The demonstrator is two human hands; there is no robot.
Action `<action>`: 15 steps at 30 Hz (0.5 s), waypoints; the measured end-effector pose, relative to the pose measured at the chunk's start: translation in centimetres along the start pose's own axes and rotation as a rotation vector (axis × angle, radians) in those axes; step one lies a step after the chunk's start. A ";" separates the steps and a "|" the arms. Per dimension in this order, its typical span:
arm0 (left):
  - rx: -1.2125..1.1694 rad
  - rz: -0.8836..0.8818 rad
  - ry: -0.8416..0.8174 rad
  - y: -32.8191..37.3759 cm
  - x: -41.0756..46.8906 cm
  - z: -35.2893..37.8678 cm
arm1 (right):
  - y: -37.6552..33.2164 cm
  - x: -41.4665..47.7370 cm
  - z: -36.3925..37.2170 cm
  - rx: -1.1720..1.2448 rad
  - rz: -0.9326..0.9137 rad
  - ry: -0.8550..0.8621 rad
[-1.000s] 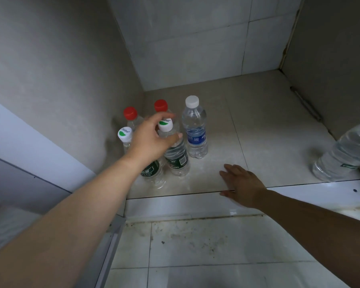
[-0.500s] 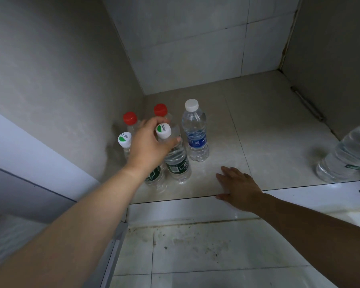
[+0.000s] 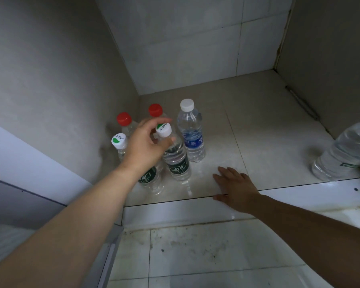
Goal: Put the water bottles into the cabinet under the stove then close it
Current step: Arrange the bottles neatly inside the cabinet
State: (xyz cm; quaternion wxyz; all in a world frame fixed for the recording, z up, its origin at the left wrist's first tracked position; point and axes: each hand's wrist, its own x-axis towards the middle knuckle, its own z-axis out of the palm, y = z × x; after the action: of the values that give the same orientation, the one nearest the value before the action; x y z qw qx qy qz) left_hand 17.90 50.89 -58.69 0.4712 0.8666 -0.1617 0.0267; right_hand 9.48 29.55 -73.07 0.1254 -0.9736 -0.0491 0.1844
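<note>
Several small water bottles stand in the cabinet's left corner. Two have red caps (image 3: 124,118) (image 3: 155,110), and one has a white cap and a blue label (image 3: 191,134). Another has a green-and-white cap (image 3: 118,140). My left hand (image 3: 146,146) is closed around the neck of a green-label bottle (image 3: 176,161), just under its cap, and the bottle stands on the cabinet floor (image 3: 268,125). My right hand (image 3: 235,188) lies flat, fingers apart, on the floor's front edge.
A large clear bottle (image 3: 345,150) leans at the cabinet's right side near the front. The cabinet has tiled walls, with a thin rod (image 3: 301,102) along the right wall. An open door panel (image 3: 29,154) is at the left, and dirty floor tiles (image 3: 195,250) lie in front.
My left hand has slid from over the cap to beside the bottle's neck, so the cap now shows. My right hand has stayed flat on the front edge.
</note>
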 end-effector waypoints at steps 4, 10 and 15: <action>0.066 0.035 0.088 0.0 0.0 0.5 | -0.1 -0.1 -0.1 0.012 0.003 -0.007; 0.055 0.035 0.064 -0.2 -0.5 -0.7 | -0.1 -0.1 -0.3 0.002 0.001 -0.022; 0.088 0.046 0.038 -0.4 -0.9 -1.4 | -0.2 -0.1 -0.4 -0.001 0.004 -0.024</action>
State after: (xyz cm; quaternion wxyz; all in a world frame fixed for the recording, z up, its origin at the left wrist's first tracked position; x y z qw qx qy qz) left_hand 17.29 52.49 -58.39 0.4349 0.8819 -0.1712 0.0610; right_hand 9.50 29.66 -72.56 0.1239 -0.9715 -0.0488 0.1963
